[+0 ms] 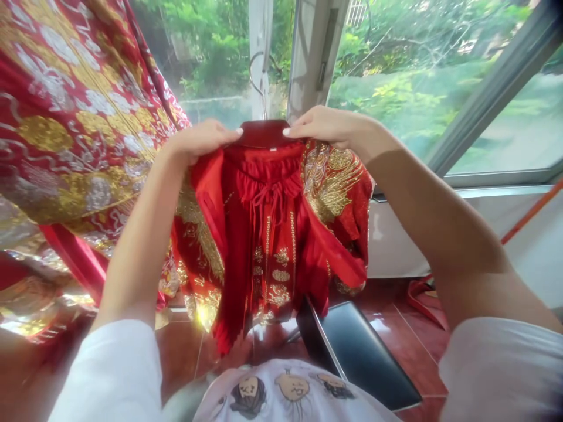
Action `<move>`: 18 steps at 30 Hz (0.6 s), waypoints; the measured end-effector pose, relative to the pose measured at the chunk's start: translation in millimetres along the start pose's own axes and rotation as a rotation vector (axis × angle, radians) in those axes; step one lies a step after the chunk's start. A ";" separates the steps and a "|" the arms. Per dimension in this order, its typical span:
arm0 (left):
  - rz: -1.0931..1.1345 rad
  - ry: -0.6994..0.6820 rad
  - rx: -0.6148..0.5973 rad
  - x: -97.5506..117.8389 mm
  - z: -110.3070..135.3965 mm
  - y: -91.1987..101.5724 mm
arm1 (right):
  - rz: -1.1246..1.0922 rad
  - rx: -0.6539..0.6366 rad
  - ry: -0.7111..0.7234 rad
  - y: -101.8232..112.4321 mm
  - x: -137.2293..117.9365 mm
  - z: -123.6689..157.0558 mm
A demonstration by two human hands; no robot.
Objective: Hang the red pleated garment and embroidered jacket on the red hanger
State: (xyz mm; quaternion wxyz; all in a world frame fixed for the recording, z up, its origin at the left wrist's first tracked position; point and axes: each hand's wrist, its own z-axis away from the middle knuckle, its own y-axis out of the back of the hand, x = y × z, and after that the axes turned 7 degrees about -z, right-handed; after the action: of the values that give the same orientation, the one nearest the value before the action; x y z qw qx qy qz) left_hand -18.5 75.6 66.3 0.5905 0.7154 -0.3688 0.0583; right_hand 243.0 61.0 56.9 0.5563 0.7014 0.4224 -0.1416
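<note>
A red jacket with gold embroidery (341, 187) hangs in front of me, its front open. The metal hook of its hanger (255, 79) rises above the collar. My left hand (202, 138) grips the jacket at the left of the collar, thumb on top. On the other side of the collar, my right hand (325, 126) pinches the cloth in the same way. Inside the jacket a gathered red garment (278, 234) shows, with a tied cord at its top and gold motifs below. The fingers under the cloth are hidden.
A large red garment with gold and silver embroidery (88, 117) hangs at the left. Behind the jacket are window frames (310, 53) and glass. A black flat-topped object (365, 351) stands on the red tiled floor (398, 319). Red cloth (424, 302) lies at the right.
</note>
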 end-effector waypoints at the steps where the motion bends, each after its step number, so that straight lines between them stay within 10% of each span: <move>1: 0.100 0.045 -0.087 -1.1 -2.2 3.3 | -0.049 -0.013 -0.023 2.1 0.6 -0.7; 4: 0.282 0.125 -0.183 -3.4 -9.4 8.3 | -0.133 0.091 -0.032 2.8 -0.9 1.4; 13: -0.099 -0.081 0.423 25.8 -23.1 3.7 | -0.213 0.418 -0.055 -1.5 -27.7 7.0; 18: -0.256 -0.150 0.494 33.8 6.9 -9.0 | -0.165 0.569 0.051 -14.7 -30.5 11.6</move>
State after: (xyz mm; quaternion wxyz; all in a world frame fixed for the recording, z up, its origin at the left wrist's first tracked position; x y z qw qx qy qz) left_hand 8.8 54.3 74.6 0.3720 0.8807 -0.2928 0.0181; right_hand 216.7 37.6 63.6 0.3129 0.7959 0.4353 -0.2814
